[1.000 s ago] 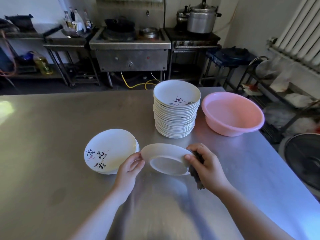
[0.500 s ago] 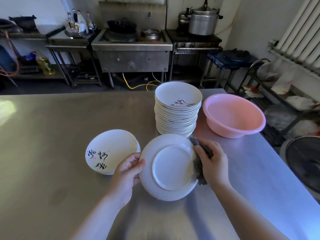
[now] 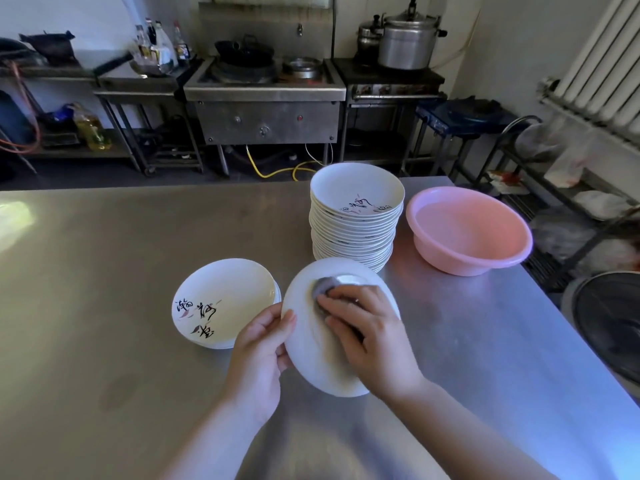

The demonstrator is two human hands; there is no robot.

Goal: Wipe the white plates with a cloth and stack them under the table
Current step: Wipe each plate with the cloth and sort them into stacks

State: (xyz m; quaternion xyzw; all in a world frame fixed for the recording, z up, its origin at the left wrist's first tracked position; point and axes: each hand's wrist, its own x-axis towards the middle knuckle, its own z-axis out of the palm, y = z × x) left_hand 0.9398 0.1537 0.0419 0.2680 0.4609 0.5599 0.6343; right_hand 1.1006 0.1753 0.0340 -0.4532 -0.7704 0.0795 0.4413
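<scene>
Head camera view shows, at the lower centre of the frame, a white plate (image 3: 313, 355) held tilted with its underside toward the person, just above the steel table (image 3: 104, 254). At the plate's left edge the left hand (image 3: 258, 355) pinches the rim, thumb on the near face and fingers behind. Over the middle of the plate the right hand (image 3: 367, 332) lies flat and presses a dark cloth (image 3: 323, 289) against the base ring, fingers close together. To do this step well, I think the left hand should keep a firm pinch and turn the plate little by little, while the cloth moves in circles from the ring out to the rim, so no part is missed. Left of centre lies a small pile of plates (image 3: 225, 299), face up with black writing, probably the wiped ones. Above centre, a tall stack (image 3: 353, 230) waits beside a pink basin (image 3: 467, 230). Many plates remain, and none is seen under the table.
</scene>
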